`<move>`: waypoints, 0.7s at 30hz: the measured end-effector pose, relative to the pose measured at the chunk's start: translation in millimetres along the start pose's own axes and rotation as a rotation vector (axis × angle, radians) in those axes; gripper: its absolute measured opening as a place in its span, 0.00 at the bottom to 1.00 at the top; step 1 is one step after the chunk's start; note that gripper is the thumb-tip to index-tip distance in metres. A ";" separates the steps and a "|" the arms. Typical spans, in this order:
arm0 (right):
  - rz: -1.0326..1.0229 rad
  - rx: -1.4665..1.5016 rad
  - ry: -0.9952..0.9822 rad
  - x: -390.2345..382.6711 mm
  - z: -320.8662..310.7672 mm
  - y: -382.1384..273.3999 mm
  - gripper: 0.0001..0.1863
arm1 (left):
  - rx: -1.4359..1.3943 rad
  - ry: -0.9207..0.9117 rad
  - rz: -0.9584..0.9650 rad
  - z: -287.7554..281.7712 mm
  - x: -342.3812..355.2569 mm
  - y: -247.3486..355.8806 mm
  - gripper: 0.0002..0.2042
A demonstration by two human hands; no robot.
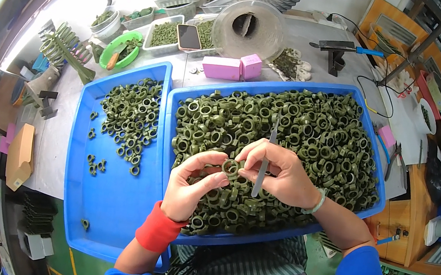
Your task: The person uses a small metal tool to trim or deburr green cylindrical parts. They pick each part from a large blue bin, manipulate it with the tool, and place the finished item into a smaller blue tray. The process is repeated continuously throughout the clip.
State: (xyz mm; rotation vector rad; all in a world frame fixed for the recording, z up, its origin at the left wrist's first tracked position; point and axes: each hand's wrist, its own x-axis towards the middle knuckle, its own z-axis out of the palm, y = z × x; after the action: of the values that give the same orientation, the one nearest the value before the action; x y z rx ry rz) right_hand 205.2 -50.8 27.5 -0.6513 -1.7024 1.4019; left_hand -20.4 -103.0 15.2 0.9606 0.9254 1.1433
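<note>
My left hand (189, 185), with a red wristband, grips a small olive-green ring (230, 168) between thumb and fingers. My right hand (281, 177) is closed on a slim metal hand tool (256, 188), held upright, and its fingertips also touch the ring's right side. Both hands are over a blue tray (374, 192) heaped with similar green rings (319, 142). To its left sits a second blue tray (104, 205) with a smaller pile of rings (131, 111).
Pink blocks (221, 68), a phone (189, 38), a green bowl (121, 50) and a clear funnel-like hood (250, 29) stand behind the trays. A cardboard piece (20, 156) lies left, pliers (397, 161) and cables right. A black clamp-like fixture (335, 60) is at back right.
</note>
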 end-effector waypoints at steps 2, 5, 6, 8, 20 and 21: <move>-0.073 -0.109 0.021 1.0 1.9 -1.5 0.08 | -0.181 0.005 -0.127 -1.4 -0.9 0.5 0.19; -0.206 -0.267 0.045 3.5 3.7 0.8 0.10 | -0.142 0.008 -0.118 1.1 -1.5 0.5 0.18; -0.244 -0.307 0.054 3.7 4.4 1.3 0.10 | -0.117 0.013 -0.108 2.3 -1.6 0.3 0.18; -0.174 -0.259 0.077 2.0 9.1 -1.3 0.10 | -0.057 -0.005 -0.071 5.5 -2.5 4.0 0.17; 0.014 -0.056 0.136 1.8 -10.5 -5.6 0.21 | -0.107 0.029 -0.109 2.8 -2.7 4.0 0.17; -0.013 -0.061 0.145 4.0 -13.4 -9.7 0.24 | -0.130 0.043 -0.131 2.4 -2.7 5.3 0.17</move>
State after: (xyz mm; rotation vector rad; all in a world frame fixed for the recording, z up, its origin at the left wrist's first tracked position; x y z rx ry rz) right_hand 215.3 -42.7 38.5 -0.7563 -1.6367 1.2668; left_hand -20.3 -105.2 21.2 0.7622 0.9235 1.1015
